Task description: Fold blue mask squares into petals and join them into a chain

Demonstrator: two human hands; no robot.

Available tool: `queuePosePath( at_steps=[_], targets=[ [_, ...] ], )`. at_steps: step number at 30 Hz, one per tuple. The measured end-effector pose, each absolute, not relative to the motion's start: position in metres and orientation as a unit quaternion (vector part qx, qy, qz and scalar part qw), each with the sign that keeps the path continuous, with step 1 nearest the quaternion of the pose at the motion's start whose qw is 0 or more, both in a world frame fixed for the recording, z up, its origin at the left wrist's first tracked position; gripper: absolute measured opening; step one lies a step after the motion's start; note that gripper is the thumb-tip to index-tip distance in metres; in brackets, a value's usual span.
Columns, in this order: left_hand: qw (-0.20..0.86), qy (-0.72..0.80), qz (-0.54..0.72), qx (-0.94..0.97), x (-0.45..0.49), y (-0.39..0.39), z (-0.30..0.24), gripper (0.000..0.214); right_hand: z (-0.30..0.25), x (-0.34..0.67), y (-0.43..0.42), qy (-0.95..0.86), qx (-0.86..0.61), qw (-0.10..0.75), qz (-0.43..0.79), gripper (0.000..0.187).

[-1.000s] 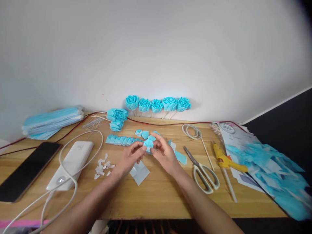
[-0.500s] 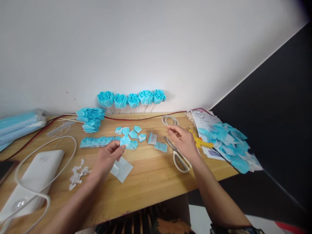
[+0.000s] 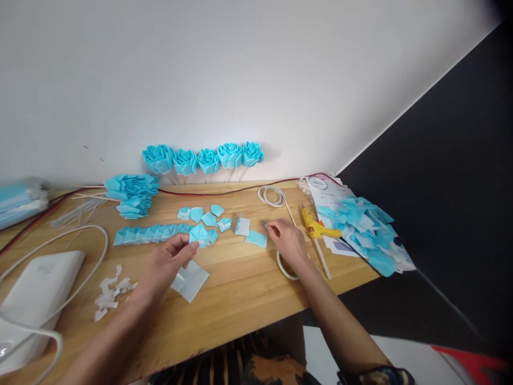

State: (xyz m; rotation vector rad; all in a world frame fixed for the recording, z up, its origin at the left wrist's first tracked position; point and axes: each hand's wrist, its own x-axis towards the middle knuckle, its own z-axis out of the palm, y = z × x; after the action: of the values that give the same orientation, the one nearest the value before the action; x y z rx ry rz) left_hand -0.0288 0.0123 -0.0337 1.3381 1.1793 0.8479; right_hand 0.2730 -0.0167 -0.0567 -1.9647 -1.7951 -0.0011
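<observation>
My left hand (image 3: 166,263) pinches a small folded blue piece (image 3: 198,233) just above the wooden table (image 3: 240,294), at the right end of a strip of folded blue pieces (image 3: 150,233). Over to the right, my right hand (image 3: 286,243) lies curled over the scissors (image 3: 281,268); only a white handle loop and the blade tip show beneath it. Several loose blue petals (image 3: 202,216) and two blue squares (image 3: 250,232) lie between my hands. A white folded sheet (image 3: 191,282) rests under my left hand.
Blue paper roses (image 3: 208,158) lean on the wall, with a petal stack (image 3: 132,192) to their left. A yellow glue gun (image 3: 316,227), a skewer (image 3: 323,256), a cable coil (image 3: 272,195) and blue scraps (image 3: 360,224) sit right. A power bank (image 3: 32,289) and white bits (image 3: 110,291) lie left.
My right hand let go of the blue piece, swung right and came down on the scissors. My left hand kept the piece. The view turned to the right.
</observation>
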Motion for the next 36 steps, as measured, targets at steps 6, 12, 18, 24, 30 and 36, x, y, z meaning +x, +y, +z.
queuePosePath(
  at_steps=[6,12,18,24,30,36],
  targets=[
    [0.560,0.499,0.339,0.568,-0.028,0.011,-0.031,0.028,-0.069,0.278,-0.010,-0.616,-0.742,0.263,0.004,0.014],
    [0.598,0.485,0.300,0.563,-0.026,0.006,-0.031,0.030,-0.061,0.277,-0.016,-0.583,-0.741,0.330,0.045,0.019],
    [0.616,0.473,0.293,0.558,-0.023,0.006,-0.026,0.031,-0.006,0.226,-0.025,-0.736,-0.530,0.422,0.018,0.011],
    [0.610,0.453,0.293,0.580,-0.026,0.006,-0.018,0.029,0.014,0.173,-0.007,-0.830,-0.365,0.420,-0.019,0.016],
    [0.614,0.444,0.291,0.585,-0.027,0.004,-0.011,0.030,0.000,0.166,-0.005,-0.836,-0.350,0.412,-0.098,0.018],
    [0.616,0.437,0.287,0.589,-0.026,0.002,-0.009,0.030,-0.006,0.167,-0.008,-0.841,-0.336,0.411,-0.106,0.018]
  ],
)
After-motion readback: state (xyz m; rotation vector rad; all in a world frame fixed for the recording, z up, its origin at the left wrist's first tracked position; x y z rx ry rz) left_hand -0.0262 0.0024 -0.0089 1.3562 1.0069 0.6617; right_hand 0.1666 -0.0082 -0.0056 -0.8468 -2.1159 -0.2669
